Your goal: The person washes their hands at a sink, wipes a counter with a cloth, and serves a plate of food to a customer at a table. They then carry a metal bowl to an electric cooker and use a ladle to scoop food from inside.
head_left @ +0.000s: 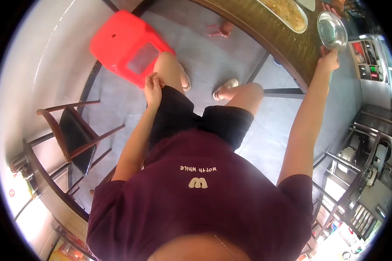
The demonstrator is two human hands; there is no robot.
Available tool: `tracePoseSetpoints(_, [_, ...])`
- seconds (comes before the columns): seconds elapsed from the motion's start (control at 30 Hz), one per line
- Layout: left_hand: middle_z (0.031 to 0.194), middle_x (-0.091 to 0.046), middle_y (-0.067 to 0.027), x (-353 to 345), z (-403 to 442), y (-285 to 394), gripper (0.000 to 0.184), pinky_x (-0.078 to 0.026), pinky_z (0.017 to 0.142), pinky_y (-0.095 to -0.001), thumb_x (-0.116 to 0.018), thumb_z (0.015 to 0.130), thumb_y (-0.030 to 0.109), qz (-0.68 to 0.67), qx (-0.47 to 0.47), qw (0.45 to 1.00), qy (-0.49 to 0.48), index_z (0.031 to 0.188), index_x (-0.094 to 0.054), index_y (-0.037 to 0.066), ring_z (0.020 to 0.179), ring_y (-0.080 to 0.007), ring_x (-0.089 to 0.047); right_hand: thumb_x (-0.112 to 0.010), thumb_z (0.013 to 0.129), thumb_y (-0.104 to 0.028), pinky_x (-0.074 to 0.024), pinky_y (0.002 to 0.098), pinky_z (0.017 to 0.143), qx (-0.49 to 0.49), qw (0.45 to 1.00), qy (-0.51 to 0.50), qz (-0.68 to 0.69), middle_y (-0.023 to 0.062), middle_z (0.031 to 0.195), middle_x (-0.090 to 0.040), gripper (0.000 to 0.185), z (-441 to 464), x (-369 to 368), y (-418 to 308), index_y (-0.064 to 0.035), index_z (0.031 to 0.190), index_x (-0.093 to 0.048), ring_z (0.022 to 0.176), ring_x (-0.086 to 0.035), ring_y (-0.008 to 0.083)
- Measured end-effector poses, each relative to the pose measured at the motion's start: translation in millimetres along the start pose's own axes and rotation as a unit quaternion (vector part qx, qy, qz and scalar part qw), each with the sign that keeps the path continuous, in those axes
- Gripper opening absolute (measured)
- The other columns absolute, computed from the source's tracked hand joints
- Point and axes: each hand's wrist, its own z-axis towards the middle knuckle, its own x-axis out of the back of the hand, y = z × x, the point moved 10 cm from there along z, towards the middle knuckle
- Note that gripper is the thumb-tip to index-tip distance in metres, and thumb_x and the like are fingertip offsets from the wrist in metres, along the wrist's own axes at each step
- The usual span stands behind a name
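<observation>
At the upper right, my right hand [329,61] grips the near rim of a shiny metal bowl [332,31]. The bowl is at the end of the brown table [265,32], beside a long white dish of noodle-like food [287,15]. My left hand [153,89] rests by my bare thigh, at the hem of my black shorts [172,111]. Its fingers are curled together, and whether anything is between them is too small to tell.
A red plastic stool [128,45] stands at the upper left. Below it is a wooden chair with a dark seat [76,135]. Another person's hand [331,9] shows beyond the bowl, and a foot [225,28] under the table. Metal racks [357,161] line the right side.
</observation>
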Motion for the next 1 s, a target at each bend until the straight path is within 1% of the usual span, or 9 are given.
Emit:
tracePoseSetpoints(0.1, [0.064,-0.055,-0.0078,-17,-3,8,0.017,-0.042,0.052,-0.0256,-0.047,0.085,0.013,0.077,-0.058,0.995,-0.031,0.094,-0.051,0.000,0.055,-0.0129,-0.052,-0.048,0.073,-0.002,-0.0526,0.0332,0.048,0.003,1.000,-0.006,-0.006,0.0194,0.078,-0.054,0.020,8,4,7,0.0149,0.084,-0.047,0.054,-0.057,0.0284])
tracePoseSetpoints(0.2, [0.062,-0.054,-0.0075,-21,-4,19,0.015,-0.041,0.051,-0.0252,-0.046,0.085,0.013,0.144,-0.133,0.981,-0.008,0.093,-0.051,0.001,0.054,-0.0122,-0.052,-0.047,0.073,-0.002,-0.0526,0.0337,0.048,0.016,0.999,0.005,0.032,0.0200,0.077,-0.054,0.021,1,5,0,0.0153,0.084,-0.046,0.055,-0.057,0.0285])
tracePoseSetpoints(0.33, [0.061,-0.053,-0.0074,-5,0,12,0.015,-0.041,0.051,-0.0257,-0.046,0.085,0.013,0.096,-0.068,0.993,0.010,0.093,-0.051,0.001,0.054,-0.0116,-0.052,-0.047,0.073,-0.002,-0.0526,0.0342,0.047,0.014,1.000,-0.002,0.003,0.0209,0.077,-0.054,0.021,9,-2,2,0.0159,0.084,-0.045,0.056,-0.058,0.0292])
tracePoseSetpoints(0.47, [0.060,-0.053,-0.0070,-13,-3,11,0.015,-0.040,0.051,-0.0245,-0.045,0.085,0.011,0.058,-0.082,0.995,-0.014,0.093,-0.050,0.000,0.053,-0.0110,-0.051,-0.048,0.072,-0.001,-0.0523,0.0335,0.046,0.021,1.000,0.000,0.017,0.0210,0.076,-0.053,0.020,6,3,2,0.0160,0.082,-0.045,0.055,-0.057,0.0289])
tracePoseSetpoints(0.57, [0.064,-0.052,-0.0046,-20,0,11,0.020,-0.039,0.053,-0.0211,-0.044,0.087,0.016,0.105,-0.090,0.990,-0.034,0.096,-0.049,-0.001,0.056,-0.0088,-0.047,-0.047,0.071,-0.001,-0.0522,0.0334,0.046,0.014,1.000,0.007,0.017,0.0202,0.076,-0.053,0.019,4,7,3,0.0158,0.081,-0.046,0.053,-0.056,0.0279])
tracePoseSetpoints(0.7, [0.063,-0.052,-0.0053,-22,-4,16,0.019,-0.039,0.053,-0.0225,-0.044,0.086,0.015,0.105,-0.076,0.991,-0.038,0.094,-0.049,-0.001,0.056,-0.0100,-0.049,-0.047,0.071,-0.001,-0.0521,0.0332,0.046,0.004,1.000,0.012,0.019,0.0198,0.076,-0.053,0.018,0,4,0,0.0155,0.079,-0.047,0.051,-0.055,0.0265])
tracePoseSetpoints(0.8, [0.060,-0.053,-0.0069,-21,-9,17,0.017,-0.041,0.052,-0.0254,-0.045,0.085,0.015,0.120,-0.083,0.989,-0.029,0.093,-0.050,0.000,0.054,-0.0127,-0.051,-0.047,0.071,-0.001,-0.0519,0.0321,0.045,0.039,0.998,-0.007,0.043,0.0202,0.075,-0.053,0.017,-3,2,-5,0.0151,0.077,-0.047,0.052,-0.055,0.0263])
tracePoseSetpoints(0.83, [0.060,-0.053,-0.0069,-21,-8,21,0.017,-0.041,0.052,-0.0254,-0.045,0.085,0.015,0.124,-0.089,0.988,-0.020,0.092,-0.050,0.000,0.054,-0.0127,-0.051,-0.047,0.071,-0.001,-0.0521,0.0314,0.046,0.010,1.000,0.001,0.026,0.0194,0.075,-0.053,0.017,-6,2,-4,0.0147,0.078,-0.048,0.054,-0.056,0.0254])
tracePoseSetpoints(1.0, [0.059,-0.052,-0.0069,-29,-11,21,0.017,-0.040,0.051,-0.0255,-0.045,0.085,0.015,0.099,-0.086,0.991,-0.016,0.092,-0.051,0.001,0.053,-0.0126,-0.051,-0.049,0.073,-0.003,-0.0529,0.0321,0.049,0.021,0.999,-0.013,0.029,0.0185,0.080,-0.054,0.020,0,2,1,0.0154,0.081,-0.048,0.058,-0.057,0.0239])
